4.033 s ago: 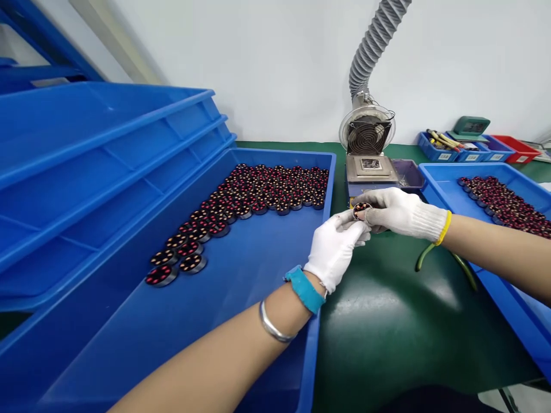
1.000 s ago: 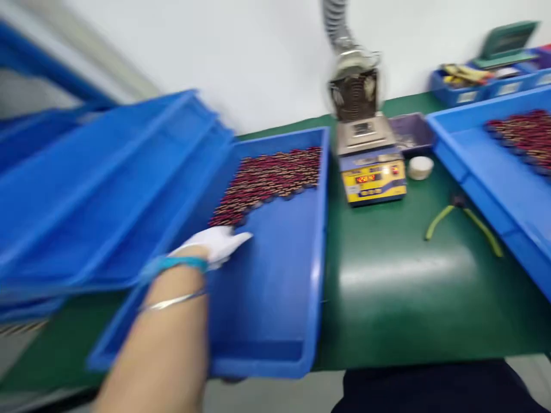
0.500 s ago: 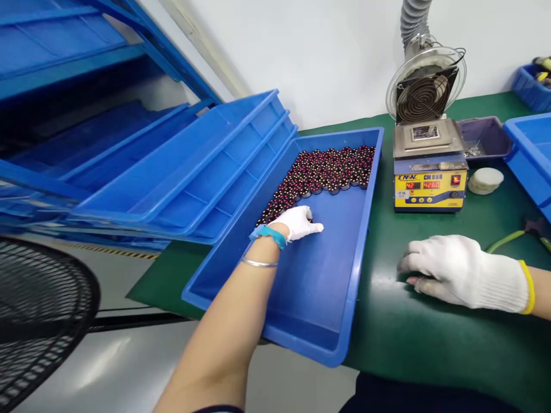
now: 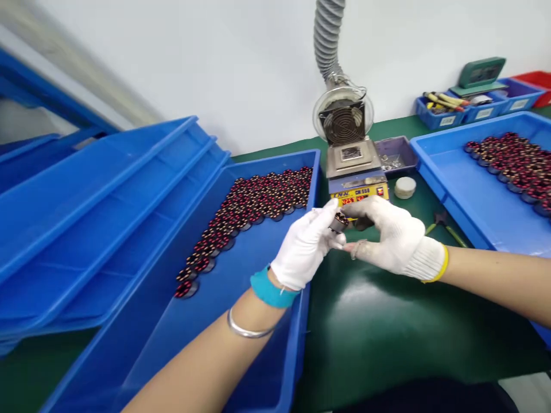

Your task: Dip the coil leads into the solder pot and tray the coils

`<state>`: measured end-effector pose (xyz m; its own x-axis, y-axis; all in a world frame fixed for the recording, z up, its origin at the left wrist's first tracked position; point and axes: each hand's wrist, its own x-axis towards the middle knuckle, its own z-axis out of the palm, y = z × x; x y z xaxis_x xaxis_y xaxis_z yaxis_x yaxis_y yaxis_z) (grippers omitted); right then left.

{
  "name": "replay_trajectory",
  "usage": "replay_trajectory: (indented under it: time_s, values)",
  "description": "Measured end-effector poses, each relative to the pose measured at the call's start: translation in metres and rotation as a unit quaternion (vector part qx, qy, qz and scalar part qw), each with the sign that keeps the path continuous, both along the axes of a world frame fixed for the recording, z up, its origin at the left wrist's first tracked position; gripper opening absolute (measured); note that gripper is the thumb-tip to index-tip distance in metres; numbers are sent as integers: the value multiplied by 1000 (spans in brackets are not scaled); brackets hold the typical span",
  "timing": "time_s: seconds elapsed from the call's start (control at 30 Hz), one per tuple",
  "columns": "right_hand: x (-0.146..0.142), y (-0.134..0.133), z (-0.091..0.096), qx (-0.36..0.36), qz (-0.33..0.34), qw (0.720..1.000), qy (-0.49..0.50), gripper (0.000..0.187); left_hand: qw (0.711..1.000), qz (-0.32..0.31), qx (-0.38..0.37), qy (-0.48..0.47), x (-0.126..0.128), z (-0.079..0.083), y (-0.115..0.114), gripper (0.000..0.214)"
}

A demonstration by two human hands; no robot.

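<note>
Both my hands wear white gloves and meet over the green mat in front of a yellow-faced solder pot (image 4: 357,172). My left hand (image 4: 305,248) and my right hand (image 4: 390,234) pinch one small round dark coil part (image 4: 340,221) between their fingertips. The same kind of red-and-black round parts (image 4: 253,203) lie in rows in the long blue tray (image 4: 241,298) under my left forearm. More of them (image 4: 514,160) sit in a second blue tray (image 4: 465,195) at the right.
Stacked blue trays (image 4: 86,195) lean at the left. A fume fan with a grey hose (image 4: 342,120) stands behind the solder pot. Yellow-handled cutters (image 4: 447,229) and a white puck (image 4: 405,187) lie on the green mat (image 4: 387,332). Small blue bins with tools (image 4: 447,112) are at the back right.
My left hand came out of the tray with a part and my right hand rose off the mat; both now hold it together. The camera swung back to the right.
</note>
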<state>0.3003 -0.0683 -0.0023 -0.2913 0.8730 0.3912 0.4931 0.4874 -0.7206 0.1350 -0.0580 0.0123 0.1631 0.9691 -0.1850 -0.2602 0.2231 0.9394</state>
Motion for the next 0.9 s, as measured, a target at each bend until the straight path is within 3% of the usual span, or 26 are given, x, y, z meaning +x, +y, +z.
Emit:
replay_trajectory:
  time_s: [0.1,0.27,0.33,0.47,0.53,0.67,0.73,0.8,0.9]
  values:
    - [3,9,-6,1,-25,999,-22,36,999,-16,-11,-28,14,-9,4,27]
    - [4,19,-11,-19,23,999,-25,35,988,-57,-103,-97,-3,-11,3,18]
    - [5,20,-10,-20,41,999,-13,36,990,-63,-95,-78,-12,-11,1,14]
    - [6,19,-9,-21,45,998,-29,37,996,-77,-44,0,-17,-11,-2,29]
    - [6,19,-8,-48,14,998,-37,43,996,-88,-27,11,-16,-11,-3,41]
    - [6,19,1,-176,-26,982,-65,45,992,-111,-10,53,-11,-9,-6,51]
    - [8,20,6,-229,-11,970,-78,40,988,-86,31,123,-8,-11,-9,45]
    - [11,22,9,-267,51,961,-44,43,970,-32,117,213,-5,-15,-13,41]
    - [17,25,10,-309,157,938,30,54,893,40,281,350,-4,-22,-16,37]
